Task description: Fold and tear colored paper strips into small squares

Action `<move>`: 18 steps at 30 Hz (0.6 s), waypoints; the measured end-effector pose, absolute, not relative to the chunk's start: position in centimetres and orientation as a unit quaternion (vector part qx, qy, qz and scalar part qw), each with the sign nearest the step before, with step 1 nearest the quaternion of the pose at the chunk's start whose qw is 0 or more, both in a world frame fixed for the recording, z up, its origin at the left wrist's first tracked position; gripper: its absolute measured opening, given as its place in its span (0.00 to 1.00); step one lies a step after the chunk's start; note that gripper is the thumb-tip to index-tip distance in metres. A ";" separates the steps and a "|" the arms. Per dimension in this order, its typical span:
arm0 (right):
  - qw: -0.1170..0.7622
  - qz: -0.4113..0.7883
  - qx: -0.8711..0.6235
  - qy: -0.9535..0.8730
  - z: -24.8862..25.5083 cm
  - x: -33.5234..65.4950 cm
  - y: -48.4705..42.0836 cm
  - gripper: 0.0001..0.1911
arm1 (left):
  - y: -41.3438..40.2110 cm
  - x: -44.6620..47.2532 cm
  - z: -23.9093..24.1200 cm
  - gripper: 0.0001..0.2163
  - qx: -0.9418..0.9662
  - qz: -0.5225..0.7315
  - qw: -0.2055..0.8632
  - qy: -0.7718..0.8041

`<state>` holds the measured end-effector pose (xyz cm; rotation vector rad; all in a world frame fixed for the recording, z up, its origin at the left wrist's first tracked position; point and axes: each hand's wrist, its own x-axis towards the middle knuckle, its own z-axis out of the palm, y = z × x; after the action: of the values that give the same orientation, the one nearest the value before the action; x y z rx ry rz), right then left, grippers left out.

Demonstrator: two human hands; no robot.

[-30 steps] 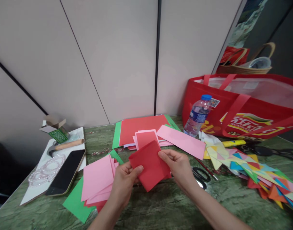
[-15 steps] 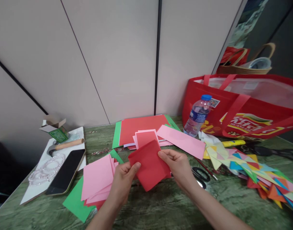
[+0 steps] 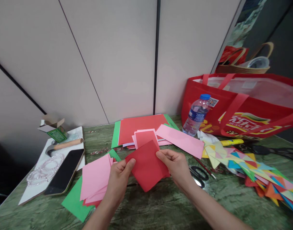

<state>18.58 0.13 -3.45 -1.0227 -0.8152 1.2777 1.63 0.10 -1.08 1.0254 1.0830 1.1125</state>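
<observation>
A folded piece of red paper (image 3: 148, 167) is held up above the table between both hands. My left hand (image 3: 121, 175) pinches its left corner, thumb on top. At the upper right edge, my right hand (image 3: 174, 164) grips it between thumb and fingers. Left of my left hand lies a stack of pink paper (image 3: 95, 177) over a green sheet (image 3: 75, 204). Behind the red paper sits a smaller pile of pink and red pieces (image 3: 146, 137). Black-handled scissors (image 3: 199, 174) lie beside my right hand, partly hidden.
Large red and green sheets (image 3: 141, 127) and a pink strip (image 3: 181, 140) lie at the back. A water bottle (image 3: 196, 115) stands before a red bag (image 3: 247, 105). Colourful folded paper (image 3: 257, 169) spreads right. A phone (image 3: 66, 172), hammer (image 3: 68, 144) and small box (image 3: 55, 131) are left.
My left hand has shifted slightly left along with the left corner of the red paper, which now looks flatter. My right hand keeps nearly the same grip.
</observation>
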 end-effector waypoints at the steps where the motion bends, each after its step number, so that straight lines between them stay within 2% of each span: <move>1: 0.611 0.549 -0.445 -0.356 -3.5 18.6 0.1 0.14 | 0.0 1.7 -1.1 0.13 0.435 0.487 0.596 0.467; 9: 0.612 0.554 -0.446 -0.345 -3.3 18.8 0.2 0.14 | 0.2 1.3 -0.4 0.13 0.448 0.473 0.622 0.434; 15: 0.603 0.563 -0.446 -0.347 -2.9 18.4 -0.1 0.15 | 0.2 0.9 -0.6 0.12 0.449 0.528 0.566 0.446; 18: 0.606 0.567 -0.443 -0.339 -2.9 18.3 -0.1 0.15 | 0.1 1.2 -0.4 0.14 0.424 0.532 0.582 0.444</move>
<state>18.30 -0.14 -2.92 -1.0233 -0.7831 1.3115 1.18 0.12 -0.39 0.9906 1.0376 1.2434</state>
